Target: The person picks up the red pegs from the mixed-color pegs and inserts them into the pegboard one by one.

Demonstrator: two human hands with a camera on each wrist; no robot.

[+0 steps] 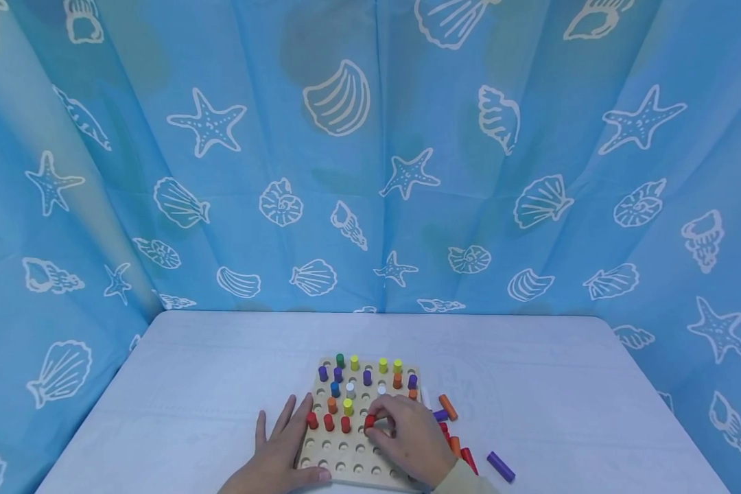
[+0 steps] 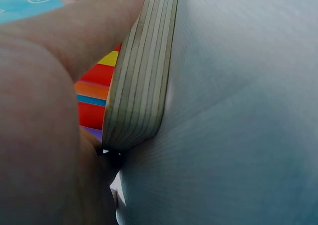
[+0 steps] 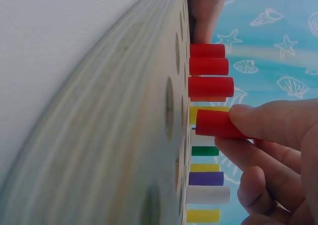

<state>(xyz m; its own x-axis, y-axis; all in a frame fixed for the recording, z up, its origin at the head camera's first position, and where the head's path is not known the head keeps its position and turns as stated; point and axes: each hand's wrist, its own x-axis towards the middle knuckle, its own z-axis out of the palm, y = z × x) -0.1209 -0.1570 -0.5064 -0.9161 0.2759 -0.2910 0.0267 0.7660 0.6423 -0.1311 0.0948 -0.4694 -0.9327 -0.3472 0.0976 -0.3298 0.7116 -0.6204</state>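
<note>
A wooden pegboard (image 1: 333,455) with rows of round holes lies on the table. My right hand (image 1: 416,436) pinches a red peg (image 3: 216,123) between thumb and forefinger, its free end close over the board's face in the right wrist view. To the left of that peg, three red pegs (image 1: 328,422) stand in one row. Farther back are yellow, purple, orange, white, blue and green pegs, such as this green one (image 1: 340,360). My left hand (image 1: 274,454) rests along the board's left edge, fingers stretched and spread, thumb at the near left corner.
Loose pegs lie right of the board, partly hidden by my right hand, among them an orange peg (image 1: 447,407) and a red peg (image 1: 468,460). A purple peg (image 1: 501,466) lies farther right. Behind the white table (image 1: 222,363) hangs a blue shell-patterned curtain (image 1: 358,171).
</note>
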